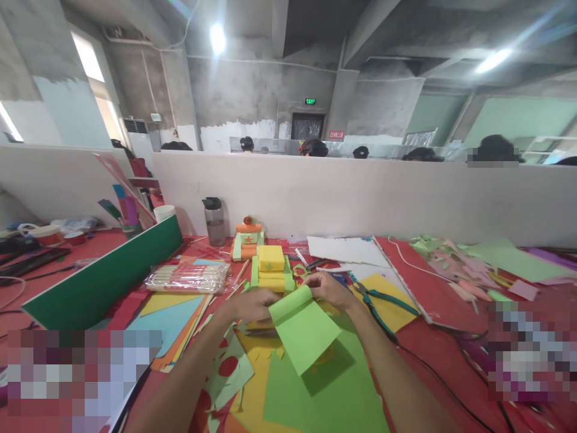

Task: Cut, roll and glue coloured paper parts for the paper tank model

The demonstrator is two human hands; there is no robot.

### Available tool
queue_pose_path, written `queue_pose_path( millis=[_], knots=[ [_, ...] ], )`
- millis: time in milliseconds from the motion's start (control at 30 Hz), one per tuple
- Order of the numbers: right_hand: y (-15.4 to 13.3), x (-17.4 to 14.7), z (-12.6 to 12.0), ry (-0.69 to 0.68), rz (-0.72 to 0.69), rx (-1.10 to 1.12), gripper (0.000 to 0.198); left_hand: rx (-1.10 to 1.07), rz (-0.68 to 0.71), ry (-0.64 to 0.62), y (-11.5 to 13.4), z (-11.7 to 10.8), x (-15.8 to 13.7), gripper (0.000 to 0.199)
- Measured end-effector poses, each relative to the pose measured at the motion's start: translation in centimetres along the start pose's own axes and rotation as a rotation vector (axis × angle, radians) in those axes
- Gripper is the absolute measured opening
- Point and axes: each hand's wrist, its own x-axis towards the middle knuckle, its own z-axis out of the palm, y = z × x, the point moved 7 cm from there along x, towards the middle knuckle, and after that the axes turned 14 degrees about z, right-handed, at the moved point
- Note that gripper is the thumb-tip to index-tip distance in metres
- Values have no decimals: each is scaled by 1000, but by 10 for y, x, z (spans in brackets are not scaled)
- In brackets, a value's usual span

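A piece of light green paper (pixel 306 332) is held up between both hands, its far edge curled into a roll. My left hand (pixel 258 304) is closed on the left end of the rolled edge. At the right end, my right hand (pixel 331 290) pinches the same paper with thumb and fingers. Below it lie a larger green sheet (pixel 333 400) and yellow paper (pixel 252 355). Just beyond the hands stands a yellow and green paper model (pixel 271 260) with a star on its front. Behind that is an orange and green paper model (pixel 249 240).
Green-handled pliers (pixel 383 304) lie on yellow paper at the right. A bag of wooden sticks (pixel 187 278), a dark bottle (pixel 214 221) and a green board (pixel 108 273) stand left. Paper scraps (pixel 464 270) cover the far right. A white partition (pixel 360 195) closes off the back.
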Motion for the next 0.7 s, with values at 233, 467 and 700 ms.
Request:
queue_pose_path(
  millis=[233,467,700],
  knots=[
    [1,1,-12,146,-21,151,42,70,55,131,2,-7,6,14],
    [7,8,-40,377,-84,311,44,97,-29,593,-22,-51,-8,9],
    [9,7,-45,442,-98,126,38,134,-81,900,-28,-71,-26,7]
  ],
)
